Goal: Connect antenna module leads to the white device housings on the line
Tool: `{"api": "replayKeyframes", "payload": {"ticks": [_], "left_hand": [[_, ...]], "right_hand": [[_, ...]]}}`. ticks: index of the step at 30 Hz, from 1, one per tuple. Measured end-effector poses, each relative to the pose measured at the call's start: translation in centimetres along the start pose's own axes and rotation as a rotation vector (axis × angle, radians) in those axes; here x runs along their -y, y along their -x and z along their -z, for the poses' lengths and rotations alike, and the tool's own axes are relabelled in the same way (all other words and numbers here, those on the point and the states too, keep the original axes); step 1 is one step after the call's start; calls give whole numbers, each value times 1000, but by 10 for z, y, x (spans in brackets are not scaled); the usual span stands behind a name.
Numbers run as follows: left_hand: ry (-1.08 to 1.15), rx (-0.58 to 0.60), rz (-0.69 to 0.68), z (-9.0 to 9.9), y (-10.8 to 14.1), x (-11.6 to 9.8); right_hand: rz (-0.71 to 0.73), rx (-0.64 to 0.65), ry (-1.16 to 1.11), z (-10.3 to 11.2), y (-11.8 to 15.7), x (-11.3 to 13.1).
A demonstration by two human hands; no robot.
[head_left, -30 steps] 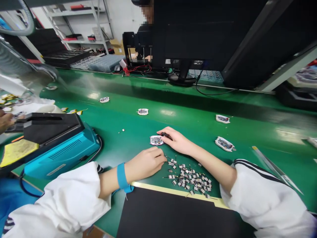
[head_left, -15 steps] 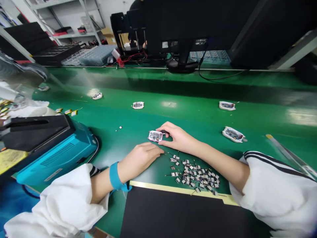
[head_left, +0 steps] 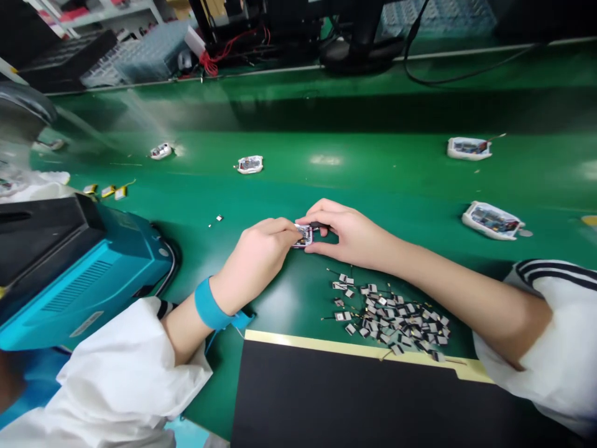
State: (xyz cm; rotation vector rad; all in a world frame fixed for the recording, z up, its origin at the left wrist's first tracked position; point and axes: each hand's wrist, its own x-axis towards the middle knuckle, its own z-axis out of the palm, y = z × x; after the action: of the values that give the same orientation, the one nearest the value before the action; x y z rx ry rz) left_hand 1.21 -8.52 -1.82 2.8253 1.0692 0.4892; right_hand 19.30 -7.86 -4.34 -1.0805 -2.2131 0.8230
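A small circuit board in a white rim point(head_left: 303, 236) sits between my hands on the green belt. The fingertips of my left hand point(head_left: 263, 249) press its left side. My right hand point(head_left: 347, 231) grips it from the right, thumb below and fingers above. A small dark object point(head_left: 317, 225) shows under my right fingers, but I cannot tell what it is. Just below my hands lies a loose heap of tiny grey-and-white components with thin leads point(head_left: 385, 314). A blue wrist strap point(head_left: 209, 308) circles my left wrist.
Several similar white-rimmed boards point(head_left: 492, 220) lie across the green conveyor belt point(head_left: 326, 155). A teal machine with a black lid point(head_left: 79, 286) stands at left. A black mat with a yellow edge point(head_left: 349, 398) lies at the near side. Small yellow parts point(head_left: 107, 191) lie beyond the machine.
My left hand has moved up onto the board, and both hands now hold it. The view has tilted downward, so the belt and objects sit higher in the picture.
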Motion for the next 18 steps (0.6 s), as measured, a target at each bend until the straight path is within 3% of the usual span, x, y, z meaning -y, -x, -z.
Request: {"api": "replayKeyframes", "payload": {"ticks": [18], "left_hand": [[-113, 11, 16, 5, -1, -7]], "right_hand": [[12, -10, -7, 2, 1, 0]]}}
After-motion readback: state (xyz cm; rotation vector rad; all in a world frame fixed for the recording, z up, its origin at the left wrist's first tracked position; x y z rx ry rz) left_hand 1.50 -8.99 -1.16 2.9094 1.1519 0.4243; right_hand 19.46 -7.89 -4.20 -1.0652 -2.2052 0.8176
